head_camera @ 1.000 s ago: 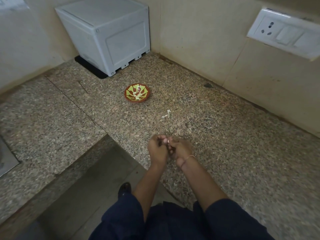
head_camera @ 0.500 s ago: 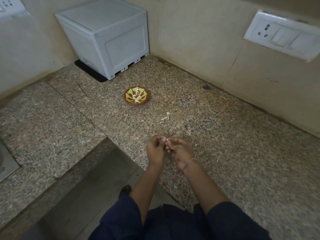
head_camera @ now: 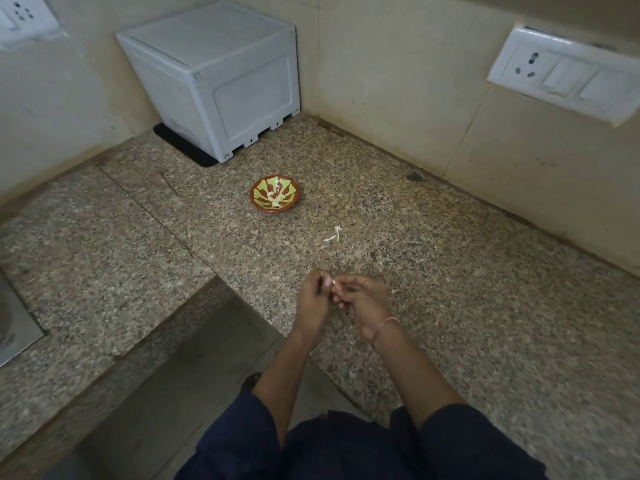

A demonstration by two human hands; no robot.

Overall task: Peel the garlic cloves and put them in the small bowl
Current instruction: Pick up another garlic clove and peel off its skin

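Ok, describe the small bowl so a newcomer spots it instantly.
Find the grey box in the back corner of the granite counter. Just in front of it sits the small bowl: brown rim, yellow-green painted inside, the only dish there.

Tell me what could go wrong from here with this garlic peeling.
1. The garlic clove is small and pinched only at the fingertips of the left hand and right hand, near the front edge of the counter; a slip could send it to the floor.
2. The small bowl sits well beyond the hands, so the clove may drop on the way.
3. Peel scraps lie between hands and bowl and could get swept in.
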